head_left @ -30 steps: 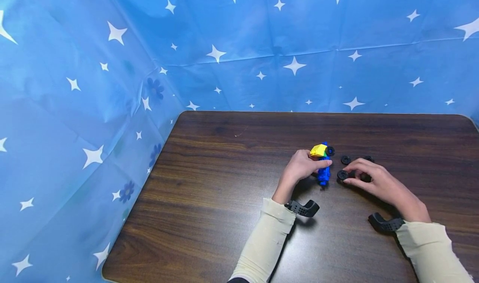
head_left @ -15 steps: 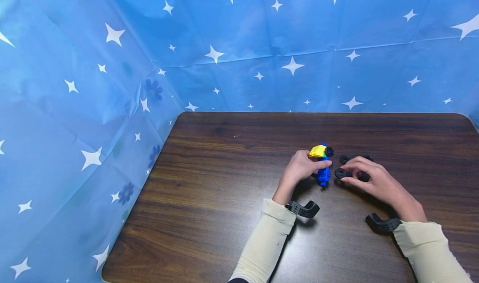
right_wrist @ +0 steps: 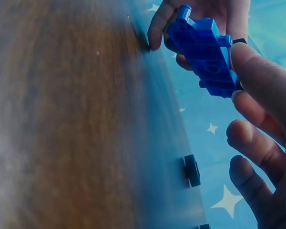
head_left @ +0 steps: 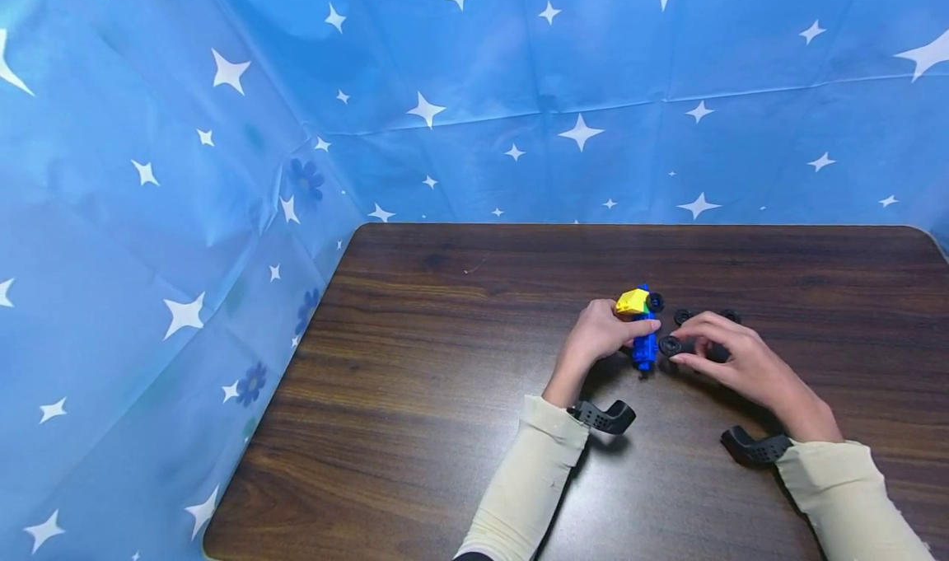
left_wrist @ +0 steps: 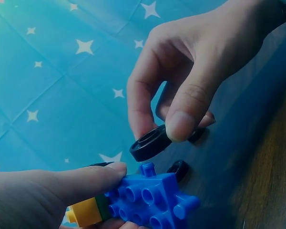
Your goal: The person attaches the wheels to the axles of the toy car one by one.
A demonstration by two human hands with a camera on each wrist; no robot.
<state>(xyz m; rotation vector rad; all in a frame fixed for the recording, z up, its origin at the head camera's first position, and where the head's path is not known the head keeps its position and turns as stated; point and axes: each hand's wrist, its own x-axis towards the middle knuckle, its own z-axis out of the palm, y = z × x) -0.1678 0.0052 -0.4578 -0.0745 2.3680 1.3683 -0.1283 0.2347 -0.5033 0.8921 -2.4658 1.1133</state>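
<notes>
My left hand (head_left: 599, 330) grips a toy car with a blue studded base (head_left: 645, 349). A yellow block (head_left: 632, 301) and a bit of green sit at its far end, where a black wheel (head_left: 655, 302) is fitted on the right side. Between thumb and fingers my right hand (head_left: 730, 351) pinches another black wheel (left_wrist: 150, 143). In the left wrist view this wheel is tilted just above a bare side peg (left_wrist: 147, 169) of the base, with a small gap showing. The base's underside (right_wrist: 205, 59) faces the right wrist camera.
Loose black wheels lie behind the right hand, one to its left (head_left: 683, 317) and one partly hidden by it (head_left: 730, 315). Everything is over a dark wooden table (head_left: 415, 380). A blue star-printed cloth (head_left: 474, 91) hangs behind and at the left.
My right hand has moved a little left with the wheel, closing in on the blue base. The left hand has kept its grip and hardly moved.
</notes>
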